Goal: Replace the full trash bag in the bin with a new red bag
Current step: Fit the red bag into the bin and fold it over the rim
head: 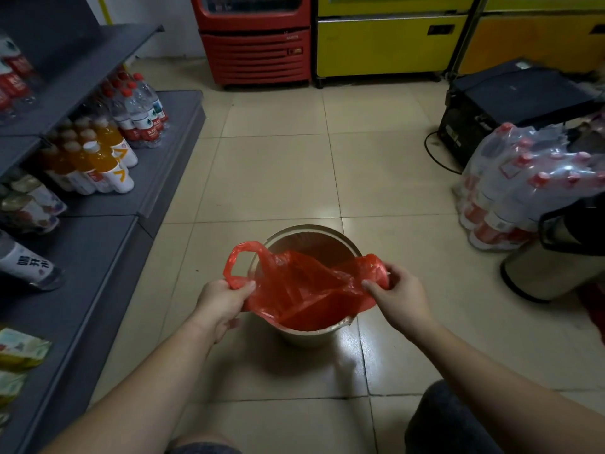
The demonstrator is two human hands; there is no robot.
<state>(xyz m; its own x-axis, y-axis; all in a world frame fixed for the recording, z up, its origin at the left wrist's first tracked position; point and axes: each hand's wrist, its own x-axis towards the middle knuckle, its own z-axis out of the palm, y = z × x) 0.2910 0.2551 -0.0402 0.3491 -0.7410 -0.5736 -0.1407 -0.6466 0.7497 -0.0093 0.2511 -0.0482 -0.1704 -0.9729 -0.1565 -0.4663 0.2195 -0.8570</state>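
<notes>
A round beige bin [311, 231] stands on the tiled floor in front of me. A thin red plastic bag [304, 290] is spread over its near half, with the body hanging inside. My left hand [222, 303] pinches the bag's left edge beside a loop handle that sticks up outside the rim. My right hand [404, 296] grips the bunched right handle just past the bin's right rim. The far inside wall of the bin is bare. No full trash bag is in view.
Grey shelves [108, 244] with water and juice bottles [108, 158] run along the left. Shrink-wrapped bottle packs [523, 181], a black box [510, 103] and a steel flask [550, 263] crowd the right. Red and yellow coolers [258, 44] line the back wall. My knee [448, 421] is at lower right.
</notes>
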